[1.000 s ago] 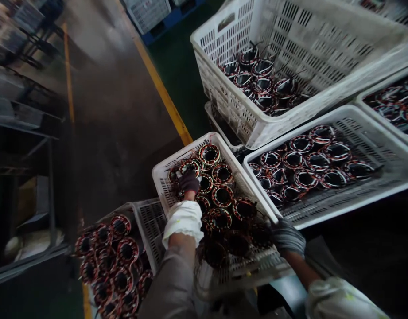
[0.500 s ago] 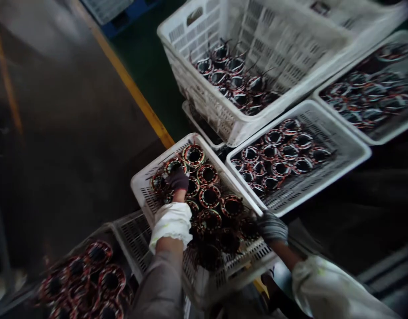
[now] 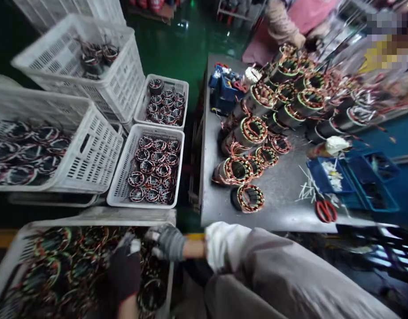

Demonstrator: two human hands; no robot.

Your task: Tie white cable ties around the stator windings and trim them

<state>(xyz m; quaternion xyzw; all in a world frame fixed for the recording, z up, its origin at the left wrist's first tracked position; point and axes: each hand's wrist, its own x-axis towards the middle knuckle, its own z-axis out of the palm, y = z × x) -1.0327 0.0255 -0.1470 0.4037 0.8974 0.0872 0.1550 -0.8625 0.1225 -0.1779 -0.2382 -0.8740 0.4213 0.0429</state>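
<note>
Wound stators (image 3: 52, 241) are packed, rings up, in the front plastic crate (image 3: 124, 217). The dark-gloved left hand (image 3: 126, 266) is held low over its right half; the grey-gloved right hand (image 3: 167, 243) is placed near its far right corner. Whether either grip is spread or pinching cannot be told; fingertips blurred. More stators are crowded toward the far edge of the table (image 3: 280, 188); bare metal is left along its front edge. Red-handled scissors (image 3: 326, 211) are laid near the front right corner.
</note>
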